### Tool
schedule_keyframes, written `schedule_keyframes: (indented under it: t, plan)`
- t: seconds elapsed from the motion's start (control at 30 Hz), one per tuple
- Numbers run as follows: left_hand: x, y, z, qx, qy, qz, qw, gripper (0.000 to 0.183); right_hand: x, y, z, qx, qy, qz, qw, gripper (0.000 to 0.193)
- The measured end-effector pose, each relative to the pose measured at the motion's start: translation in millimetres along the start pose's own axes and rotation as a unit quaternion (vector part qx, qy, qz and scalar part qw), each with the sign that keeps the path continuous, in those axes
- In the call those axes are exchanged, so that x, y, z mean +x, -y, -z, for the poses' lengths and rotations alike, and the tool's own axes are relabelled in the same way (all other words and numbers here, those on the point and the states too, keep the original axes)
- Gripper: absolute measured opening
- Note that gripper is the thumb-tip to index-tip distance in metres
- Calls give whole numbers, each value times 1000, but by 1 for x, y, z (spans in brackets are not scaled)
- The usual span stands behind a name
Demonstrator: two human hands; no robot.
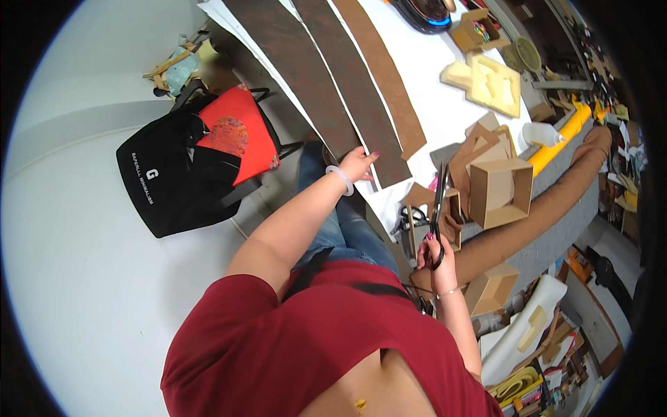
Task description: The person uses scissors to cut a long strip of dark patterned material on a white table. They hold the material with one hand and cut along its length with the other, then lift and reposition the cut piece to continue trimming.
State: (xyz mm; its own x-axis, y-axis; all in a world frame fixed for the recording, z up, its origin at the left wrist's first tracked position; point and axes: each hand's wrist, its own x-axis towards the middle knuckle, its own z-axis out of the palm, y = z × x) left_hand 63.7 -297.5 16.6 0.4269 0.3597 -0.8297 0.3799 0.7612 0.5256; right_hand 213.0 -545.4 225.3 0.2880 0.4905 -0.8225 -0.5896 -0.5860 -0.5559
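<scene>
In the head view, the left hand (356,165) rests at the near ends of two dark brown strips (354,83) on the white worktop (439,118); whether its fingers grip them, I cannot tell. The right hand (435,257) has its fingers closed around black scissors (438,208). At far right, an open cardboard box (461,37) holds small multicoloured items (479,30); nearer, another box (479,198) stands beside brown pieces (464,158).
</scene>
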Motion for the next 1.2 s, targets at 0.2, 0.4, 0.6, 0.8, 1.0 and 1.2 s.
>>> schedule_keyframes:
  t: [0.2,0.4,0.6,0.8,1.0,1.2]
  plan:
    - [18,-39,62,129,-408,-224,876,27,3,5,0,2,-5,3,1000,24]
    - [19,-101,110,453,-440,-311,710,61,6,9,-8,12,-19,5,1000,26]
    - [36,-128,142,684,-287,-199,641,76,11,17,-28,-15,-21,5,1000,23]
    - [60,-144,205,732,-312,-253,550,75,12,12,-47,-34,-26,7,999,26]
    - [67,-155,234,714,-311,-284,559,69,19,-3,-59,-11,-43,-37,998,22]
    - [35,-117,196,678,-236,-365,593,67,10,-17,-53,-9,-36,-39,999,24]
